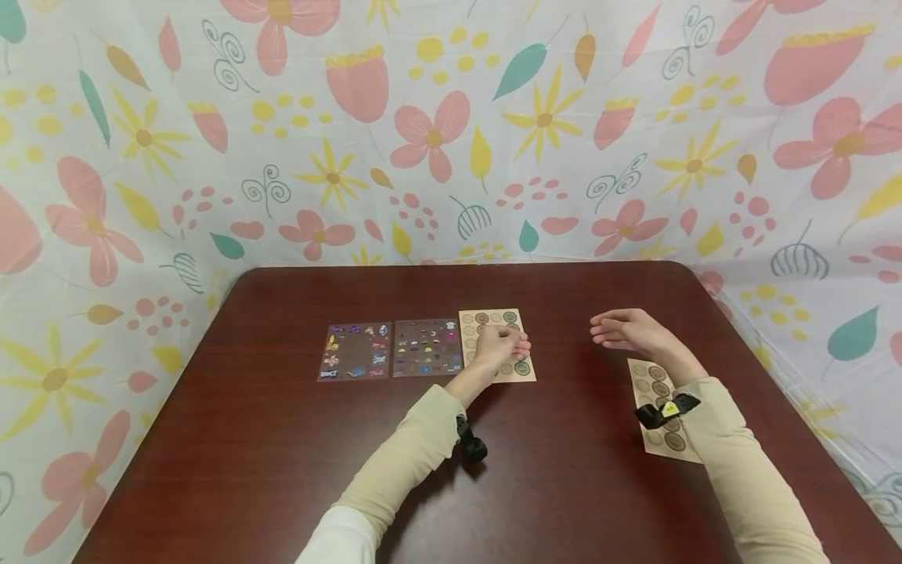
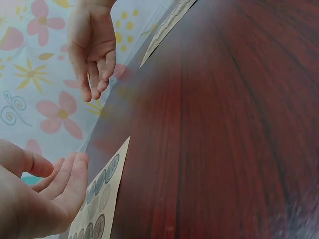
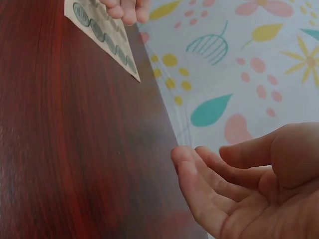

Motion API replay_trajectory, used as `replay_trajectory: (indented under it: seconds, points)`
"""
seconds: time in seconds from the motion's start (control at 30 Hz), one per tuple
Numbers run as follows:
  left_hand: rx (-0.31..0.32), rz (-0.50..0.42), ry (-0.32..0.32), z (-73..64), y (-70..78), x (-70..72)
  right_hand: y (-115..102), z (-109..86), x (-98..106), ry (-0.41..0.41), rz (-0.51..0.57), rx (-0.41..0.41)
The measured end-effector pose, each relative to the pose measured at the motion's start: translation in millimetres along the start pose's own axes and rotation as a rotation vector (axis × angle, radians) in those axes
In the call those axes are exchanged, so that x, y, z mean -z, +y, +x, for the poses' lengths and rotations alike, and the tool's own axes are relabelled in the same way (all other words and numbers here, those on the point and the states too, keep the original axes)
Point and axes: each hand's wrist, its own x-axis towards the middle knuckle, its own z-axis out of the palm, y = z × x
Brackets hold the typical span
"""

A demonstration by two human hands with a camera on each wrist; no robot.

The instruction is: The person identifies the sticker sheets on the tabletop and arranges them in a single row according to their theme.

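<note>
Above a beige sheet (image 1: 497, 316) of round, coin-like stamp stickers hovers my left hand (image 1: 497, 347), fingers loosely bent and holding nothing. The left wrist view shows this hand (image 2: 42, 194) with thumb and fingers apart beside the sheet (image 2: 103, 191). My right hand (image 1: 634, 330) is raised over the table, palm turned inward, fingers loosely extended. In the right wrist view nothing lies between that hand's (image 3: 239, 184) thumb and fingers. A second beige sheet (image 1: 644, 385) of the same kind lies under the right wrist, partly hidden by the forearm.
Two clear sheets with small colourful stickers, one (image 1: 427, 347) beside the middle beige sheet and another (image 1: 355, 352) farther left, lie in a row. The dark reddish-brown table (image 1: 282, 470) meets a flower-patterned curtain (image 1: 433, 137) at its back and sides.
</note>
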Motion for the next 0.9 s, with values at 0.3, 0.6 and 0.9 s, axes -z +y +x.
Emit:
replay_trajectory:
  seconds: [0.3, 0.6, 0.9]
  points:
    - [0.019, 0.039, -0.092, -6.1, -4.5, -14.6, 4.3, -17.0, 14.3, -0.038, -0.065, -0.023]
    - [0.095, -0.011, -0.165, -6.9, -7.6, -33.2, 15.7, -35.9, 30.7, 0.003, -0.045, -0.045]
    - [0.168, -0.055, -0.264, -8.4, -12.0, -47.7, 28.6, -53.7, 45.6, 0.048, -0.125, -0.114]
